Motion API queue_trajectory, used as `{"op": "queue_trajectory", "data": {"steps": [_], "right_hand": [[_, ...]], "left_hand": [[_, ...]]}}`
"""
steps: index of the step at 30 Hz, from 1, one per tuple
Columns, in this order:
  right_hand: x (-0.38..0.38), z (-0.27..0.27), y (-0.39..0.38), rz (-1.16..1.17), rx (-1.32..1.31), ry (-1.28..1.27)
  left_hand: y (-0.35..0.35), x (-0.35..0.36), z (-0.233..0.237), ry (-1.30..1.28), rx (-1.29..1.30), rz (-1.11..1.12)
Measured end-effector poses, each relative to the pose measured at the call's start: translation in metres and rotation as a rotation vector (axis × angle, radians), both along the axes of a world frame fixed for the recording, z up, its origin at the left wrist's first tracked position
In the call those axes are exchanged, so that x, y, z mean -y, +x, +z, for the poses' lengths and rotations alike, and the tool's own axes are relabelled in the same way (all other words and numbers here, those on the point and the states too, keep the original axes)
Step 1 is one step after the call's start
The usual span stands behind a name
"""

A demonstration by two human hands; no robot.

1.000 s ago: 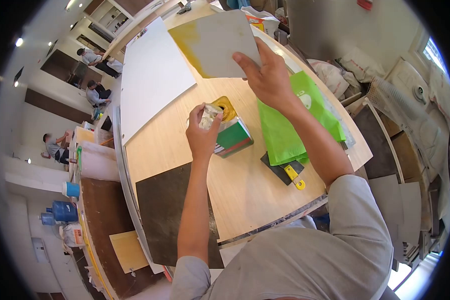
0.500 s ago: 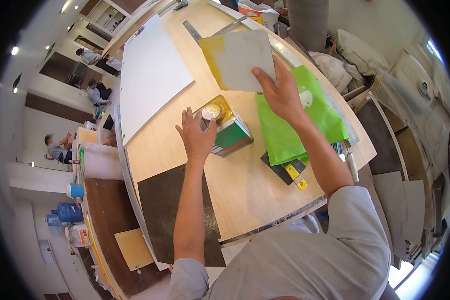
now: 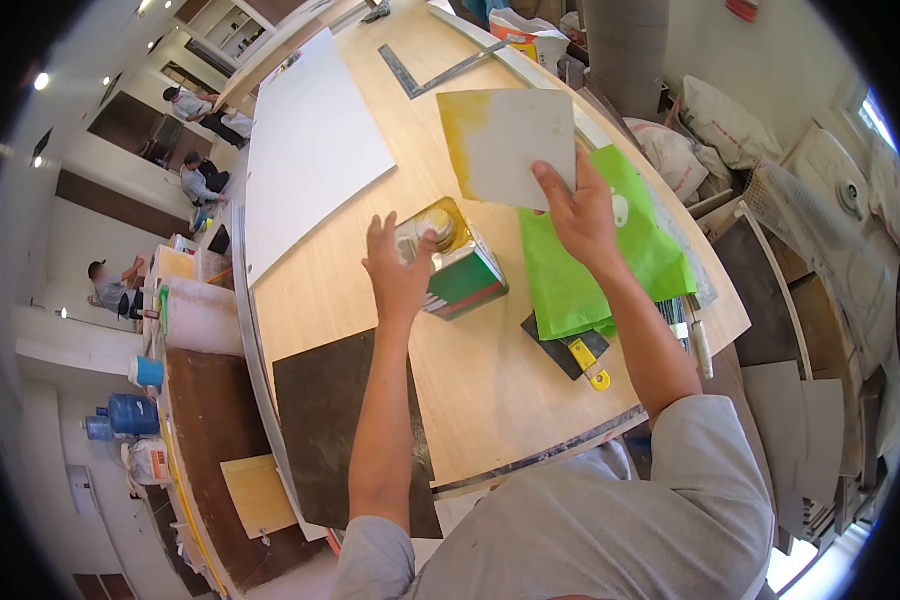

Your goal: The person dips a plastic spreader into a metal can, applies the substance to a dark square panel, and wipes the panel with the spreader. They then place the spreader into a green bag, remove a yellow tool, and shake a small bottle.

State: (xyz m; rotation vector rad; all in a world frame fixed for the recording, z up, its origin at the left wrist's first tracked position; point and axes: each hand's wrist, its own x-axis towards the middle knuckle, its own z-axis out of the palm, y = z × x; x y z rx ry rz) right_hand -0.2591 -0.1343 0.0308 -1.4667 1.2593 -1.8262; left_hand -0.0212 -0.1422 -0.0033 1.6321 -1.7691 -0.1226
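A rectangular metal can (image 3: 467, 278) with green sides and a yellow-stained top stands on the wooden tabletop (image 3: 500, 390). My left hand (image 3: 400, 268) is beside its round cap (image 3: 436, 229), fingers spread and thumb tip right at the cap's edge. In my right hand (image 3: 582, 215) is a flat whitish panel (image 3: 510, 140), smeared yellow along its left side, gripped at its lower right edge and raised over the table. Under that hand lies a bright green bag (image 3: 570, 285). A scraper with a yellow handle (image 3: 588, 362) pokes out near the bag's lower edge.
A large white sheet (image 3: 310, 160) covers the table's left side, and a dark panel (image 3: 320, 415) lies under my left forearm. Toward the far end rests a metal square (image 3: 410, 85). Sacks (image 3: 720, 125) and boards crowd the right. Several people are in the background at left.
My right hand has moved the panel slightly right and down, turning it a little. The fingers of my left hand have spread away from the can's cap.
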Motion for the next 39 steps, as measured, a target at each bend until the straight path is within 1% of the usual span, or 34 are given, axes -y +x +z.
{"op": "queue_trajectory", "data": {"steps": [2,5,8,11,12,15,18,21,22,24,25,28,31,32,35,36,38,39], "right_hand": [[-0.001,-0.008,-0.003,0.006,0.049,0.012],[-0.004,-0.010,-0.003,0.068,0.150,0.059],[-0.008,-0.008,0.000,0.112,0.211,0.088],[-0.007,-0.009,0.004,0.122,0.218,0.079],[-0.007,-0.009,0.004,0.119,0.216,0.072],[-0.009,-0.008,0.003,0.133,0.229,0.088],[-0.008,-0.016,0.001,0.129,0.287,0.104],[-0.011,-0.015,0.002,-0.065,0.045,-0.039],[-0.015,-0.016,0.002,-0.089,0.094,-0.033],[-0.027,-0.016,-0.005,-0.074,0.112,0.038],[-0.030,-0.020,-0.007,-0.040,0.193,0.038],[-0.038,-0.032,-0.003,0.121,0.423,0.078],[-0.057,-0.024,0.015,0.330,0.643,0.172],[-0.062,-0.023,0.022,0.390,0.654,0.183],[-0.074,-0.023,0.042,0.551,0.719,0.234],[-0.078,-0.026,0.050,0.605,0.765,0.256],[-0.086,-0.029,0.065,0.689,0.799,0.316],[-0.092,-0.029,0.073,0.734,0.805,0.349]], "left_hand": [[0.006,-0.008,0.008,-0.101,-0.170,-0.028],[0.018,-0.007,0.000,-0.075,-0.244,-0.019],[0.011,-0.011,0.004,-0.115,-0.042,-0.022],[0.000,-0.012,0.013,-0.072,0.181,-0.054],[-0.001,-0.011,0.011,-0.069,0.202,-0.093],[-0.002,-0.010,0.006,0.006,0.261,-0.079],[-0.001,-0.014,0.013,0.022,0.369,-0.127],[0.010,-0.011,0.024,0.028,-0.059,-0.060],[0.023,-0.018,0.034,-0.007,-0.099,-0.101],[0.049,-0.048,0.061,-0.010,-0.915,-0.505],[0.044,-0.056,0.060,-0.086,-1.248,-0.356],[0.063,-0.097,0.074,0.080,-1.692,-0.784],[0.071,-0.134,0.080,0.025,-1.794,-0.772],[0.076,-0.145,0.080,0.011,-1.807,-0.816],[0.092,-0.176,0.074,-0.006,-1.810,-0.802],[0.092,-0.190,0.077,-0.032,-1.826,-0.598],[0.121,-0.217,0.049,-0.077,-1.425,-0.276],[0.141,-0.239,0.033,-0.133,-1.345,-0.159]]}}
